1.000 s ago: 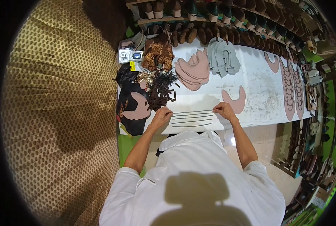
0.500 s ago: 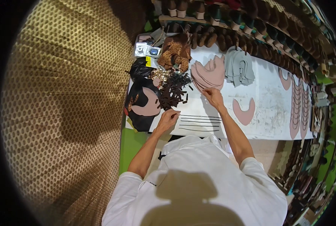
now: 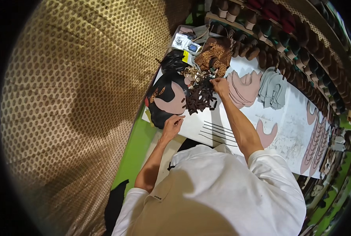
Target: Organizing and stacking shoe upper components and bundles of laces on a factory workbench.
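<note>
My right hand (image 3: 221,86) is closed in a pinch at the right edge of a pile of small dark brown strips (image 3: 200,98) and shiny dark pieces. What its fingertips hold is too small to make out. Beside that hand lies a stack of pink curved pieces (image 3: 243,89). Near the front edge of the white table, my left hand (image 3: 172,126) has its fingers curled with thumb and forefinger together; anything in them is hidden. Several thin dark strips (image 3: 218,133) lie in a row right of it. A single pink U-shaped piece (image 3: 266,135) rests farther right.
Another pink piece (image 3: 171,100) lies on black material at the left. Gold bits (image 3: 194,74), a leopard-print bundle (image 3: 215,55) and a black plastic bag (image 3: 172,60) sit behind. Grey curved pieces (image 3: 272,88) are stacked beyond the pink ones. Shoe racks (image 3: 258,33) line the far side.
My right hand has gone from the front of the pink stack leftward and away from me to the dark pile. The whole view has turned; my left hand stays near the table's front edge.
</note>
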Demonstrator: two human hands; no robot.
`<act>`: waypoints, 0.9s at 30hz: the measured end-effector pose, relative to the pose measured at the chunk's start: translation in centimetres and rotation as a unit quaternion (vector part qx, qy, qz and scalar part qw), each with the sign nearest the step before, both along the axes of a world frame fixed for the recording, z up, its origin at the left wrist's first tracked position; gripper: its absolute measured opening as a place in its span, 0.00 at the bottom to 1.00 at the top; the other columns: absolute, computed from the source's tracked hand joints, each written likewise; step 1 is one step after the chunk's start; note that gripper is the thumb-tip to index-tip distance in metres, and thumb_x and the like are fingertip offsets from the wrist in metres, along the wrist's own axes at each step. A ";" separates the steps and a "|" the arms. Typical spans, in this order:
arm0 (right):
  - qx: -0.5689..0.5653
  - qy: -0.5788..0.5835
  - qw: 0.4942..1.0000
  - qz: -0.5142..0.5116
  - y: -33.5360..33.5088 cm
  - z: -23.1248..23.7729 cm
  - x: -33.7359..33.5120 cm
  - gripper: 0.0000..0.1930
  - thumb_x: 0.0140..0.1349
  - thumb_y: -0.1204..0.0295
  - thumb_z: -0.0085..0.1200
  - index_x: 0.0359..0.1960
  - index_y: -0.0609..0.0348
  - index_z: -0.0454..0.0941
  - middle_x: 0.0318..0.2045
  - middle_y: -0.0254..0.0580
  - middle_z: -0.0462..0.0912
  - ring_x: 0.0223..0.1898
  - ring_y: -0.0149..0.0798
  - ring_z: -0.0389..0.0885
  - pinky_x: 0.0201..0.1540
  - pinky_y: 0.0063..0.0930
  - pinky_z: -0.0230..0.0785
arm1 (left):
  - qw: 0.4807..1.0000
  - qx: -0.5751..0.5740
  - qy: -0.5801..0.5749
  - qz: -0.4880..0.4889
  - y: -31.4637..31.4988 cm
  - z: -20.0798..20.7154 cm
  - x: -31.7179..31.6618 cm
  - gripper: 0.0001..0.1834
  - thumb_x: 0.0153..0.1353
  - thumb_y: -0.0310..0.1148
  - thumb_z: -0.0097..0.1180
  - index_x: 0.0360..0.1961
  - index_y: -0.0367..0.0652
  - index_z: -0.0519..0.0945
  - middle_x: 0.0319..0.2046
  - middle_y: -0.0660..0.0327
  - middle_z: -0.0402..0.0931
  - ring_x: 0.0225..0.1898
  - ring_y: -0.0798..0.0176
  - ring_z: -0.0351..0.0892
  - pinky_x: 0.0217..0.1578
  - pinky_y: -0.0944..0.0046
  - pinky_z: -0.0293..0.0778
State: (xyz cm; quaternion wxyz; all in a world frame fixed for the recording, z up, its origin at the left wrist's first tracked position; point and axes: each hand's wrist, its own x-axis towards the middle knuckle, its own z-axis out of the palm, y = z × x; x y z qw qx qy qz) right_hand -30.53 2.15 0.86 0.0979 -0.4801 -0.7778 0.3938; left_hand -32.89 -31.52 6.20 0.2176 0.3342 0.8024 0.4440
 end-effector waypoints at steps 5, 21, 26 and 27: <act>-0.048 0.065 0.989 0.125 0.4 6.5 -0.3 0.18 0.61 0.55 0.68 0.35 0.59 0.89 0.30 0.42 0.90 0.33 0.34 0.85 0.38 0.31 0.75 | 1.000 0.004 -0.004 0.013 1.4 1.0 -2.2 0.12 0.69 0.29 0.61 0.50 0.36 0.87 0.38 0.56 0.84 0.31 0.65 0.78 0.34 0.65 0.74; -0.169 0.288 0.922 0.195 2.8 22.2 1.2 0.12 0.61 0.63 0.64 0.38 0.59 0.89 0.35 0.36 0.89 0.41 0.29 0.84 0.48 0.28 0.74 | 0.941 0.245 -0.202 -0.120 20.6 14.1 -8.8 0.26 0.74 0.34 0.59 0.68 0.34 0.76 0.60 0.52 0.80 0.57 0.63 0.80 0.56 0.65 0.76; -0.133 0.265 0.935 0.195 4.2 21.4 2.8 0.13 0.61 0.65 0.63 0.39 0.61 0.88 0.35 0.37 0.89 0.40 0.31 0.84 0.51 0.29 0.74 | 0.960 0.188 -0.163 -0.132 21.6 14.6 -8.4 0.20 0.71 0.33 0.64 0.59 0.32 0.83 0.48 0.58 0.86 0.48 0.69 0.83 0.50 0.70 0.78; -0.137 0.278 0.931 0.195 4.1 21.4 2.9 0.13 0.61 0.65 0.63 0.41 0.62 0.88 0.35 0.38 0.89 0.40 0.31 0.84 0.52 0.29 0.74 | 0.960 0.185 -0.168 -0.128 21.6 14.4 -8.2 0.20 0.70 0.33 0.64 0.58 0.32 0.84 0.46 0.58 0.87 0.46 0.69 0.83 0.48 0.70 0.78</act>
